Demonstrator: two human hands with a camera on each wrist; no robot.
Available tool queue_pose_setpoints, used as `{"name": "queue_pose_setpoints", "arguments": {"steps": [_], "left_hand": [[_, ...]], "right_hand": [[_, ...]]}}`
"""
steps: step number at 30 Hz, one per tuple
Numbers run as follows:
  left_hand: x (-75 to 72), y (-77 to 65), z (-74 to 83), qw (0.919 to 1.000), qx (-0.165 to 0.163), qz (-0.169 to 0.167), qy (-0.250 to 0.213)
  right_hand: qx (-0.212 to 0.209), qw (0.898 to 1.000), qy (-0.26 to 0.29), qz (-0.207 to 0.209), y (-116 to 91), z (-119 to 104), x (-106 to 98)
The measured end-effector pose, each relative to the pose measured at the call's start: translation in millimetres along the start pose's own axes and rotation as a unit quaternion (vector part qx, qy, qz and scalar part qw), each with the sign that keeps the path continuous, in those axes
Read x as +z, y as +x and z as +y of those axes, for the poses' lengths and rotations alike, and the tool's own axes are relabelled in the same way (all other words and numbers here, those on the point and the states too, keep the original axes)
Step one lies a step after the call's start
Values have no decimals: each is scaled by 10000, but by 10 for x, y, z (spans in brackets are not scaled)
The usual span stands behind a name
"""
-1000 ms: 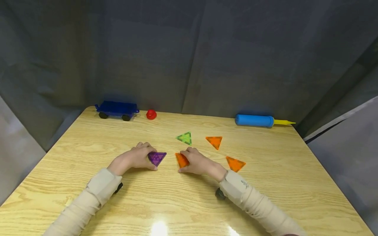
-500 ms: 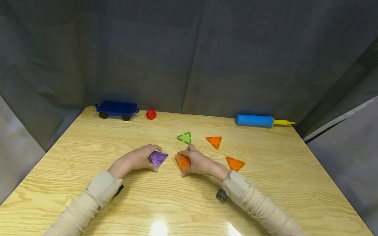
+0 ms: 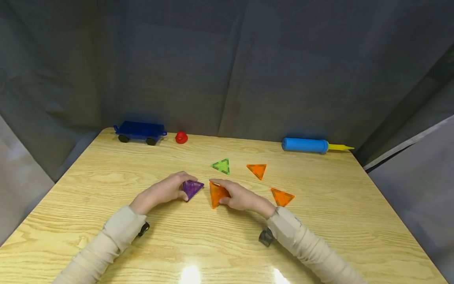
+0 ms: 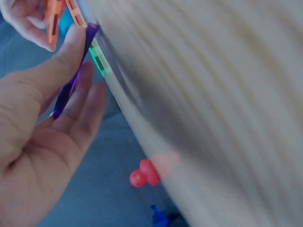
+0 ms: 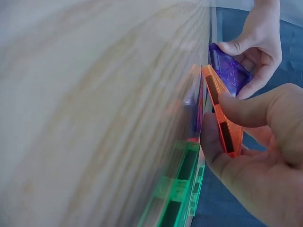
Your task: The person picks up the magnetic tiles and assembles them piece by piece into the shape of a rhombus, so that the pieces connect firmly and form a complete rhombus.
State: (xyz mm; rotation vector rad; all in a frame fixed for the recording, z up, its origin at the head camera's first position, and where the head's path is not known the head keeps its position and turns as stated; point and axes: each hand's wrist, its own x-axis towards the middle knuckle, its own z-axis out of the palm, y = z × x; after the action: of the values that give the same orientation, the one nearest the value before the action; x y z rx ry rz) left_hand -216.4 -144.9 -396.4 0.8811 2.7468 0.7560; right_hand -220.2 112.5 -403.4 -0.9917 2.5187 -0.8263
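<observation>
My left hand holds a purple translucent triangle tile by its edges between thumb and fingers. In the left wrist view this purple tile appears nearly edge-on. My right hand pinches an orange triangle tile, whose edge with dark strips faces the right wrist camera. The two held tiles are tilted, with a small gap between them in the head view. Beyond them a green triangle tile lies flat. Two more orange triangle tiles, one farther off and one nearer, lie to the right.
On the wooden table, a blue wheeled car base and a small red piece stand at the back left. At the back right lies a blue pump with a yellow nozzle. Dark cloth hangs behind.
The left hand has shifted slightly right with the purple tile. In the right hand the orange tile has turned and tilted, and its fingers have changed position. The other tiles stay put.
</observation>
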Motion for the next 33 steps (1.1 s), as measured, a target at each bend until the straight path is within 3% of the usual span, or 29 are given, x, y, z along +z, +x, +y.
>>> {"name": "queue_pose_setpoints", "arguments": {"steps": [13, 22, 33], "left_hand": [[16, 46, -18, 9965, 229, 273, -750], [85, 93, 80, 9961, 422, -33, -770], [116, 102, 130, 9970, 404, -40, -654]], "right_hand": [[-135, 9998, 169, -55, -8, 4, -4], [-364, 9989, 288, 31, 20, 17, 24], [-246, 9992, 314, 74, 25, 2, 34]]}}
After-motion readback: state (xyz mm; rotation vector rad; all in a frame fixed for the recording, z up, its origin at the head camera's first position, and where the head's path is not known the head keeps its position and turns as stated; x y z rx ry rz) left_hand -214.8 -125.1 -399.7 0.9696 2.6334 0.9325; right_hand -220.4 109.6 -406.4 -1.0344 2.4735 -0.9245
